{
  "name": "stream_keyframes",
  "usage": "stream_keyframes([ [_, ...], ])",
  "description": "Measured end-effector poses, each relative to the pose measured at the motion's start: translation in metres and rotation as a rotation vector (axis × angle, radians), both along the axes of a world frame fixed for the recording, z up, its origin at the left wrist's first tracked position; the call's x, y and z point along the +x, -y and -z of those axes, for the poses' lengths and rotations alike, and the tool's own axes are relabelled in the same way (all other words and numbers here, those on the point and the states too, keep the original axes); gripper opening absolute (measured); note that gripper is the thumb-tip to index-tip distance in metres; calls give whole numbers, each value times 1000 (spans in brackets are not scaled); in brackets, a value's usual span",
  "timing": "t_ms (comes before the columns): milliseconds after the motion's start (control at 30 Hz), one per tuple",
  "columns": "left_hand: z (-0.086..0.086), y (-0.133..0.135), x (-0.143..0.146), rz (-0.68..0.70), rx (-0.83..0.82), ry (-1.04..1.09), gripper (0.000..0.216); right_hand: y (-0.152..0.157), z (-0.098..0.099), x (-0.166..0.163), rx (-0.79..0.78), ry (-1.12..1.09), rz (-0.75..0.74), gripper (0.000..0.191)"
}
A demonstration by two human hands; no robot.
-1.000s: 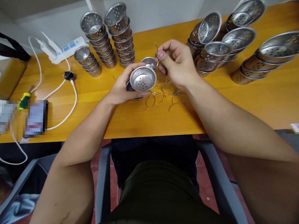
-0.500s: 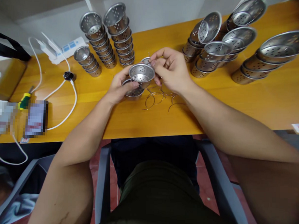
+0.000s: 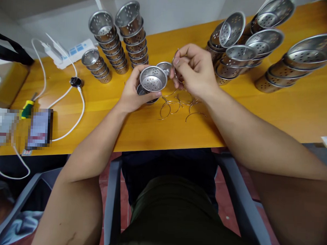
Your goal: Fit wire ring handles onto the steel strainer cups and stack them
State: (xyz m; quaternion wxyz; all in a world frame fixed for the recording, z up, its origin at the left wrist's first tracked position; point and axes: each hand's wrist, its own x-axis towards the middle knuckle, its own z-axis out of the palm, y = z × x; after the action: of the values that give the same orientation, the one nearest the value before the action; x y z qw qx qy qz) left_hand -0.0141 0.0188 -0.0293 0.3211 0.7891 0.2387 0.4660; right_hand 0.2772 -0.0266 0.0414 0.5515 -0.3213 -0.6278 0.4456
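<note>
My left hand (image 3: 134,91) grips a small perforated metal cup (image 3: 153,79), its open top tilted toward me. Beyond and below it, another perforated cup (image 3: 142,91) shows partly, and a third cup (image 3: 164,66) sits just behind to the right. My right hand (image 3: 193,68) is closed, pinching a thin curved wire ring (image 3: 175,60) between thumb and fingers, to the right of the held cup and apart from it. Several loose copper-coloured wire rings (image 3: 165,111) lie on the table under my hands.
Stacks of perforated cups stand at the back left (image 3: 119,55) and at the right (image 3: 281,74). A power strip (image 3: 76,53), white cables, a screwdriver (image 3: 27,109) and a blurred phone (image 3: 40,129) lie on the left of the wooden table (image 3: 141,136).
My right hand has moved right and up, away from the cup, with the wire ring. The held cup has shifted slightly left, with my left thumb now further along its near side.
</note>
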Motion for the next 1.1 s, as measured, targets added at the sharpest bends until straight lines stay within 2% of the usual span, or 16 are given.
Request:
stream_keyframes([
  [267, -5, 5, 7, -42, 66, -27, 126, -4, 8, 0, -78, 29, -91, 66],
  [500, -6, 6, 3, -59, 74, -42, 125, 1, -3, 2, -96, 39, -38, 69],
  [600, -5, 4, 2, -67, 93, -50, 126, 1, -5, 6, -65, 50, -46, 66],
  [733, -5, 4, 3, -57, 124, -51, 127, 3, -5, 9, 72, 112, -77, 55],
  [833, -5, 7, 5, -58, 135, -57, 130, 9, -5, 3, 151, 188, -24, 45],
  [967, -6, 11, 9, -23, 140, -48, 129, 19, -7, -6, 100, 275, 79, 45],
  [1100, -7, 13, 9, -42, 133, -48, 124, 25, -10, -11, 93, 289, 99, 41],
])
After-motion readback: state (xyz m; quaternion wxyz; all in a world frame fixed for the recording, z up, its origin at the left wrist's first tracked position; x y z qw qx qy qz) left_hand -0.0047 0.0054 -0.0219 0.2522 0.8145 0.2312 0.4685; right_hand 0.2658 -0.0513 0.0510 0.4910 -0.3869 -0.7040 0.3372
